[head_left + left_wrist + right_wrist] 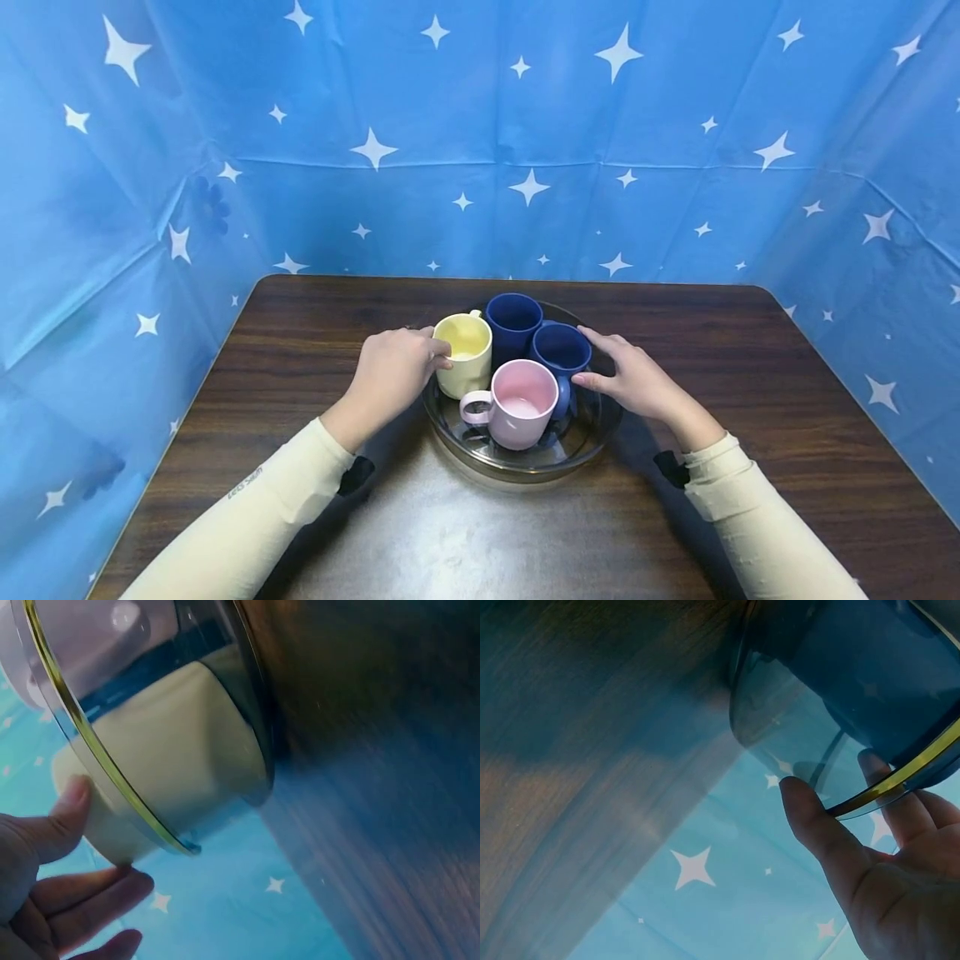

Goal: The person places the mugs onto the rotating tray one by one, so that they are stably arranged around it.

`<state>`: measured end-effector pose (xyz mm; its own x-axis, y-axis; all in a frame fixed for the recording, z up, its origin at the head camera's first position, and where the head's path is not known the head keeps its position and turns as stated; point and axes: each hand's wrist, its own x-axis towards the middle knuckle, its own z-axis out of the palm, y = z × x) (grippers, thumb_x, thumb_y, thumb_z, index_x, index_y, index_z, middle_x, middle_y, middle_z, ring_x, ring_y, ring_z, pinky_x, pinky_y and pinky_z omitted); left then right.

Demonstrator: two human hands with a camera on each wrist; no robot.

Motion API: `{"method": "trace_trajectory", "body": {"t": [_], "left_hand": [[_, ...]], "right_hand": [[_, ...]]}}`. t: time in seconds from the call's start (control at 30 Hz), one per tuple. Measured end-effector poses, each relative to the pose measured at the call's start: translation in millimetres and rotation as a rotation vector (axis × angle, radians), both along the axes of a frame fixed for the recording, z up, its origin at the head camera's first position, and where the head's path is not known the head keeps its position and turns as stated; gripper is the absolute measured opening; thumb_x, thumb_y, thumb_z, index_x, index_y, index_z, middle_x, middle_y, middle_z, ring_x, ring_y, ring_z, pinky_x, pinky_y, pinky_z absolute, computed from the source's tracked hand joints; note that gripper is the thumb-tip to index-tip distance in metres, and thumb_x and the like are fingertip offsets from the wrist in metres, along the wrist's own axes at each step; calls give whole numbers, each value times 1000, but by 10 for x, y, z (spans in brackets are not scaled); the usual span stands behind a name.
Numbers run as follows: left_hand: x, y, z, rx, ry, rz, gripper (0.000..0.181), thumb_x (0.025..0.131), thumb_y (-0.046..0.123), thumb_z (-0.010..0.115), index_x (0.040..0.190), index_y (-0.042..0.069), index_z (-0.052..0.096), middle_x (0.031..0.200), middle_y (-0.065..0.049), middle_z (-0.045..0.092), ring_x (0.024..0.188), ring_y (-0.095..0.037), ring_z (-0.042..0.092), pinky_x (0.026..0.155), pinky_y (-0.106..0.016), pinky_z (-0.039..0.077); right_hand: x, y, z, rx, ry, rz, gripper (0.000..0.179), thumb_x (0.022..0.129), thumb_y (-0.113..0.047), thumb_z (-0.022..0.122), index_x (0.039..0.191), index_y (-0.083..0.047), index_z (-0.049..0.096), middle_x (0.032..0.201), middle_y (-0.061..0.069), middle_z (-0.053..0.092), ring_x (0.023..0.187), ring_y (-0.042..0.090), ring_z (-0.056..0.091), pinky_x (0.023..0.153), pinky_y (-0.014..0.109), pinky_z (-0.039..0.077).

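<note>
A pale yellow mug [463,379] stands at the left side of a round smoky glass dish [510,473]. My left hand [393,367] grips this mug near its rim; in the left wrist view the thumb [71,802] presses its side. Two dark blue mugs stand beside it: one at the back [513,321], one to the right [562,350]. My right hand [633,375] spreads its thumb and fingers about the right-hand blue mug's rim; whether they touch it I cannot tell. A pink mug [517,417] stands in front, handle pointing left.
The dish has a gold-coloured rim [112,769] and rests on a dark wooden table [315,350]. Blue curtains with white stars [450,108] hang behind the table and at both sides.
</note>
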<state>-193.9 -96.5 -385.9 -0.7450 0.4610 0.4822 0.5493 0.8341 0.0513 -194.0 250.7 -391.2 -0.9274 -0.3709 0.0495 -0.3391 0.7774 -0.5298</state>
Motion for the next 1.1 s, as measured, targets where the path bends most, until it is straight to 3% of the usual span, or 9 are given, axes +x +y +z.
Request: {"method": "trace_trajectory", "body": {"t": [0.17,0.4,0.87,1.1], "left_hand": [[131,62,-3,-7,83,26,14,77,33,85,77,22,76,63,0,57,46,-19,50,39,-36,38],[206,123,-4,-9,128,14,15,81,34,82,78,20,78,61,-2,58,46,-19,50,38,-34,37],[233,216,-23,9,149,-20,18,80,35,83,78,19,75,66,-4,62,49,-21,55,38,-35,39],[227,195,-19,4,117,-17,18,79,36,84,81,20,75,65,-2,60,50,-20,55,37,-35,37]], "right_hand": [[-2,-4,9,4,19,8,76,95,-35,72,156,-5,38,141,30,51,129,47,52,105,64,40],[19,-14,14,1,12,10,75,96,-36,71,156,-5,38,141,31,51,129,48,52,104,66,40],[45,-6,16,2,1,-2,76,97,-37,70,157,-5,36,143,32,48,130,49,50,105,66,39],[48,10,20,-1,-29,8,77,98,-37,68,158,-6,32,144,31,46,131,49,48,105,67,39]]}}
